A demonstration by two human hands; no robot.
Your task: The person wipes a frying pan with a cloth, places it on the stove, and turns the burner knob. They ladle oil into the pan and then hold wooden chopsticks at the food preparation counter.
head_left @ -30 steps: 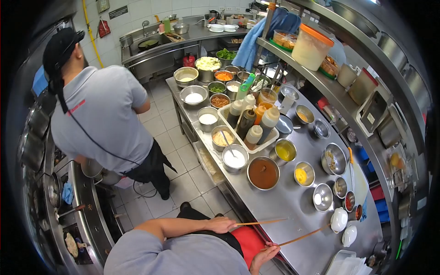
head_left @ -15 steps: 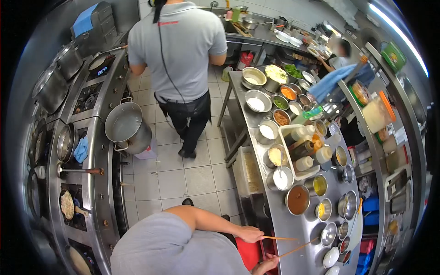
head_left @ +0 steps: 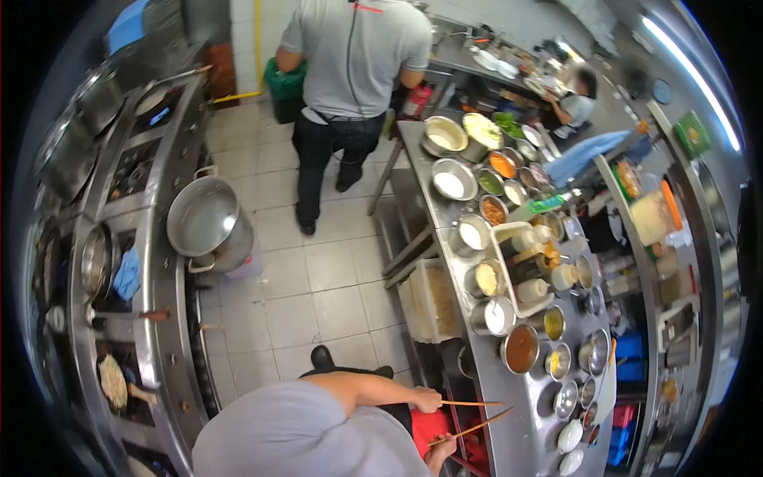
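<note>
My left hand [head_left: 427, 399] is closed around the end of a long wooden chopstick [head_left: 473, 403] that points right, over the edge of the steel table [head_left: 509, 437]. Below it, my right hand [head_left: 439, 453] grips a second chopstick [head_left: 477, 427], which slants up to the right. The two tips are near each other but apart. Both hands are in front of my red apron [head_left: 427, 429]. Closest to the tips on the table are a small steel bowl [head_left: 565, 400] and a white lidded dish [head_left: 570, 436].
A sauce pot [head_left: 521, 350], several ingredient bowls and a tray of squeeze bottles [head_left: 534, 306] fill the table. Left are stoves with a pan of food [head_left: 114, 383] and a large stockpot [head_left: 205, 219]. A co-worker [head_left: 358, 63] stands ahead; another person [head_left: 576, 103] is at the far right.
My hands have drawn back left from the table, with the chopsticks still held. The co-worker has walked farther away and to the right; a green-lined bin now shows beside them.
</note>
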